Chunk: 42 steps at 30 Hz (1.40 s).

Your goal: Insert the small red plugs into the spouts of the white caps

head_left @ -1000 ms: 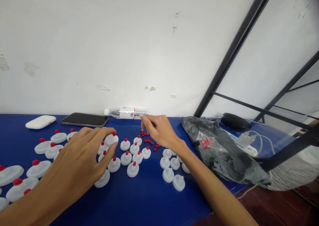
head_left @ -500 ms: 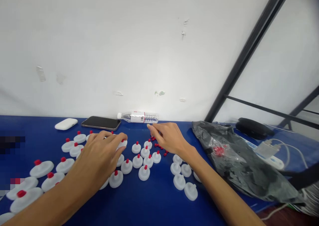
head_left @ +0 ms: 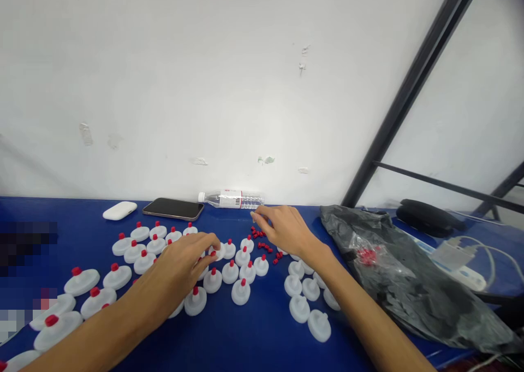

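We are lowering our left hand (head_left: 183, 264) among red-capped white discs (head_left: 220, 251) on the blue table (head_left: 262, 339), finger and thumb curving round one, hold uncertain, seemingly adding it there. Our right hand (head_left: 287, 230) is nearly pinching by loose red caps (head_left: 262, 245); whether it is gripping any, we cannot tell.

The left hand (head_left: 185, 260) hides a white disc (head_left: 220, 251) (partly).

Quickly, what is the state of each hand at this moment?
Left hand: partly closed at a red-capped disc; grip cannot be told.
Right hand: partly closed near loose red caps; cannot tell if holding one.
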Motion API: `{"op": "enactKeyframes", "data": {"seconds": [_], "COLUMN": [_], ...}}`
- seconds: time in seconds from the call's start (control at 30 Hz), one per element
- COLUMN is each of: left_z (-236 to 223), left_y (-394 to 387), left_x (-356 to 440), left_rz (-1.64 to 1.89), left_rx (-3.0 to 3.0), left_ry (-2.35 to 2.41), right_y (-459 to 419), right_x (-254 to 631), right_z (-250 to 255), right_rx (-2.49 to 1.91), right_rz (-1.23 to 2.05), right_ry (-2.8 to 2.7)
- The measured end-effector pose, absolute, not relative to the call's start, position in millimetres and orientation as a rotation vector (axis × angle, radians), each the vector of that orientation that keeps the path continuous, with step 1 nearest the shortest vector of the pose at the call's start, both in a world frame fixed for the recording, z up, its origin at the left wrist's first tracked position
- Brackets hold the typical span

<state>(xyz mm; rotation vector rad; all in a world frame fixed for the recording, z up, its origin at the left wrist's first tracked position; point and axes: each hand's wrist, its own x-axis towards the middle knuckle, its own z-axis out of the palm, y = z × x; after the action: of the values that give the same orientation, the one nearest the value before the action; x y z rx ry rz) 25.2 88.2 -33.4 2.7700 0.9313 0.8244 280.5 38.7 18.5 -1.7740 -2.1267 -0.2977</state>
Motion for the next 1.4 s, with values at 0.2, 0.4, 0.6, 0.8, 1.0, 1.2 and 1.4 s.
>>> {"op": "enactKeyframes", "data": {"seconds": [0.2, 0.4, 0.6, 0.8, 1.0, 1.2, 1.4], "left_z": [-28.8, -27.0, -30.4, -32.8, -38.3, -35.3, -19.4], "left_y": [86.9, 82.4, 86.4, 88.1, 89.5, 85.0, 67.2], "left_x": [25.2, 26.0, 26.6, 25.2, 24.2, 23.9, 26.6], "left_rz": [0.739, 0.699, 0.702, 0.78, 0.894, 1.028, 1.323], "left_rx": [2.784, 2.798, 2.837, 2.88, 2.918, 2.936, 2.934], "left_ry": [0.899, 0.94, 0.862, 0.802, 0.797, 0.783, 0.627], "right_y": [39.9, 38.5, 32.7, 27.3, 26.4, 27.3, 30.8], "right_x": [288.0, 299.1, 300.4, 297.1, 294.2, 296.6, 290.3], "right_z": [22.4, 27.2, 28.3, 26.8, 26.3, 25.7, 32.5], "right_rx": [-1.894, -2.107, -2.389, -2.58, -2.642, -2.573, -2.291], "right_rz": [-0.301, -0.322, -0.444, -0.386, -0.304, -0.328, -0.387], "right_ry": [-2.135, -2.117, -2.001, -1.961, -1.998, -2.005, -1.899]}}
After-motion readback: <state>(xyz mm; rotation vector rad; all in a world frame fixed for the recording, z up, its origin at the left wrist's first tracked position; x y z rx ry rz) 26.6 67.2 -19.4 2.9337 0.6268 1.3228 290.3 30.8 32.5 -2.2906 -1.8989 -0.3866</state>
